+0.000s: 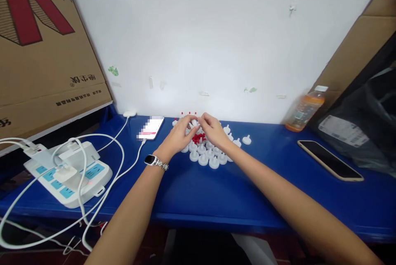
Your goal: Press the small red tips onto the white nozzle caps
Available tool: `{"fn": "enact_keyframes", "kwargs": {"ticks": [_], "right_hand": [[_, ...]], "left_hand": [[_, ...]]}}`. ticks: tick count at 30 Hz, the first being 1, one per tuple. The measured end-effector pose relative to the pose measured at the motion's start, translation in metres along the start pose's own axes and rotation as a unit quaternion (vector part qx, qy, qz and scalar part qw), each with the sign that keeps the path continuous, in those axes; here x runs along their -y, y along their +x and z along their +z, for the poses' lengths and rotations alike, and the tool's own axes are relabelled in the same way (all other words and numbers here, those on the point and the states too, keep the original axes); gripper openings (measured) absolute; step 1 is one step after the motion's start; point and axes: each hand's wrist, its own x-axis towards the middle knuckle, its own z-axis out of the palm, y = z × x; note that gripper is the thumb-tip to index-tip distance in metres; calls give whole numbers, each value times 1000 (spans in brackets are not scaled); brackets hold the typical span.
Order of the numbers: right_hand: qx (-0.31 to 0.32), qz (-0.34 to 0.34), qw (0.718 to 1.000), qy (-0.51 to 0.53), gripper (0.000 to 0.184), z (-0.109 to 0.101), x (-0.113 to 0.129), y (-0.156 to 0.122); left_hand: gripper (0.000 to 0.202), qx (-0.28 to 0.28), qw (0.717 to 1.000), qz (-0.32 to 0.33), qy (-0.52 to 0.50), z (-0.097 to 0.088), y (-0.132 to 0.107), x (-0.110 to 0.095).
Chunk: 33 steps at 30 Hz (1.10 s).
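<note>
My left hand (pixel 180 136) is closed around a white plastic piece (pixel 194 123), holding it over the pile. Fingers of my right hand (pixel 213 131) are pinched together at the right side of that piece; whatever lies between them is too small to make out. Below both hands is a heap of small red pieces (pixel 198 138). Around it stand several white nozzle-like caps (pixel 213 162), each with a round flat base and a thin upright stem. Behind my left hand, a few of these caps carry red tips (pixel 182 113). One white cap (pixel 246 139) stands apart on the right.
A phone with a lit screen (pixel 154 128) charges on the blue table (pixel 198 199). At left is a power strip (pixel 103 174) with looping white cables. On the right are a dark phone (pixel 329 160), an orange drink bottle (pixel 305 110) and a black plastic bag (pixel 368 120).
</note>
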Motion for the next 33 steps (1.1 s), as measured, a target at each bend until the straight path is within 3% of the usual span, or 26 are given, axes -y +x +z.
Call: {"fn": "enact_keyframes", "kwargs": {"ticks": [4,9,12,14,16,17,19,23,25,33], "right_hand": [[0,9,1000,27,43,-1,0,-10],[23,69,976,207,50,8,14,-7],[27,78,966,244,52,9,23,-5],[4,78,973,217,54,2,22,-4],[-42,81,982,163,53,-10,15,-3],[-65,81,987,123,51,-16,11,-2],[-68,56,996,24,47,-26,2,-1],[58,10,988,-145,24,-22,-9,0],[89,-1,980,-181,13,-15,-9,1],[85,-13,994,-73,18,-4,11,1]], "left_hand": [[31,2,1000,1,-12,2,0,-13],[30,-56,998,15,-1,4,0,-26],[30,-87,995,-14,-49,5,2,-27],[35,-128,983,-53,-120,1,5,-21],[47,-219,941,-116,-230,-7,9,-10],[48,-233,922,-137,-278,-12,10,-3],[41,-201,914,-155,-317,-21,11,11],[34,-36,960,-152,-231,-31,4,25],[33,20,967,-147,-205,-32,0,27],[33,151,949,-169,-217,-52,-11,36]]}}
